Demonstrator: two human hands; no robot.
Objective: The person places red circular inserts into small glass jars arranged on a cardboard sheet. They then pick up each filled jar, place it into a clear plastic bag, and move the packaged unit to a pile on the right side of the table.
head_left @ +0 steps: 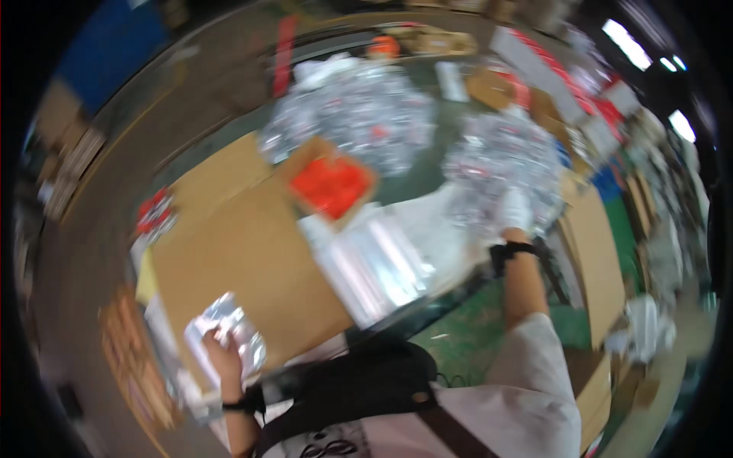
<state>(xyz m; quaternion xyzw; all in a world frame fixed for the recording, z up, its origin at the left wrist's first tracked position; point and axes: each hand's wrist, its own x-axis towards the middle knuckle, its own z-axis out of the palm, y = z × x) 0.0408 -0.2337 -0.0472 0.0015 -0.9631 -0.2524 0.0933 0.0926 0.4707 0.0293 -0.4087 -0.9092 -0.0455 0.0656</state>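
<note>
My left hand (222, 356) is closed on a shiny clear plastic bag (246, 333) at the near left, above the near edge of a brown cardboard sheet (244, 256). What the bag contains is too blurred to make out. My right arm is stretched out to the right. My right hand (515, 211), which looks white as if gloved, reaches into the near side of a heap of clear plastic packs (500, 156). Motion blur hides its fingers. Between my hands lies a stack of shiny clear plastic bags (374, 267).
A box of red-orange pieces (330, 187) stands beyond the cardboard sheet. Behind it spreads a larger heap of clear packs (351, 111). Tall cardboard (595, 259) borders the right side, and a wooden pallet (137, 359) sits at the lower left.
</note>
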